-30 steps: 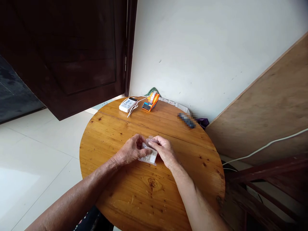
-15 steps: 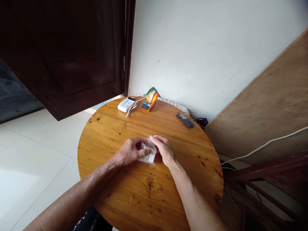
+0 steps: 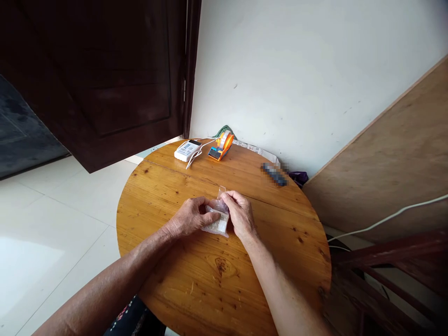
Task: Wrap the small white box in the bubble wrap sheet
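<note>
A small flat packet wrapped in clear bubble wrap (image 3: 219, 226) is held just above or on the middle of the round wooden table (image 3: 182, 289); whether it touches the wood I cannot tell. My left hand (image 3: 192, 216) grips its left side, thumb lying across the top. At its far right corner, my right hand (image 3: 240, 212) pinches a loose end of clear plastic (image 3: 221, 191) between thumb and fingers. That end sticks up beyond the fingertips. Something pale shows through the wrap, but its kind is unclear.
Toward the back of the table are a white box with a cable (image 3: 188, 150) and an orange tape dispenser (image 3: 221, 145). A dark, pixelated object (image 3: 274, 174) lies at the back right. Behind stand a white wall (image 3: 297, 70) and a dark door (image 3: 122, 84).
My right hand's fingers have closed into a pinch, and the loose plastic end now stands up past them. My left hand keeps its hold. The view has shifted slightly.
</note>
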`<action>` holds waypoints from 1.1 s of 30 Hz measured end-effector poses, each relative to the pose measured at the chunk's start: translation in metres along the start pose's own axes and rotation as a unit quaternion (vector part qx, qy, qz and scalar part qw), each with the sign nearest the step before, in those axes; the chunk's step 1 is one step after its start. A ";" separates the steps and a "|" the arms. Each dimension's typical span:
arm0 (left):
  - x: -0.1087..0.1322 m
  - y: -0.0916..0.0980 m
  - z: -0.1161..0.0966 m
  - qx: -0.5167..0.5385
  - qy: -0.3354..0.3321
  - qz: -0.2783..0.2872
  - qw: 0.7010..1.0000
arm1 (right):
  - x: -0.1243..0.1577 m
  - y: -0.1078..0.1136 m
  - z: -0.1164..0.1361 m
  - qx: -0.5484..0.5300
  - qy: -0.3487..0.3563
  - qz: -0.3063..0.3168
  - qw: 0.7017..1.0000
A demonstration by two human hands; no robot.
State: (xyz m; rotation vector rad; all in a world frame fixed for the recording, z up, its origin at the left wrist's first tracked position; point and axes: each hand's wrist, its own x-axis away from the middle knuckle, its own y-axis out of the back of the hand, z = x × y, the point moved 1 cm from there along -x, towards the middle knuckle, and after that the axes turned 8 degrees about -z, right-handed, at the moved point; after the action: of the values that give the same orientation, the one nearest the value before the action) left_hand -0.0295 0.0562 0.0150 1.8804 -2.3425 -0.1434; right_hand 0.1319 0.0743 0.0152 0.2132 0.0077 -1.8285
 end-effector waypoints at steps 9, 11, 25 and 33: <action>-0.006 0.001 0.011 0.058 -0.046 -0.022 0.997 | 0.005 0.002 0.013 0.044 0.053 0.010 0.998; -0.007 0.005 0.009 0.017 -0.048 -0.034 0.998 | 0.008 0.001 0.017 0.077 0.088 0.026 0.993; -0.001 0.010 0.002 -0.073 -0.065 -0.069 0.993 | 0.026 0.000 0.011 0.246 0.265 0.033 0.932; 0.003 0.008 0.005 0.000 -0.068 -0.048 0.997 | 0.026 0.004 0.013 0.233 0.234 0.042 0.943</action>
State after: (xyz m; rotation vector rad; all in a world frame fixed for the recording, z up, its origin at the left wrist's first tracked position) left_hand -0.0386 0.0551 0.0111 2.0445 -2.3361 -0.2897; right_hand 0.1272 0.0471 0.0244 0.9659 -0.1013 -1.6324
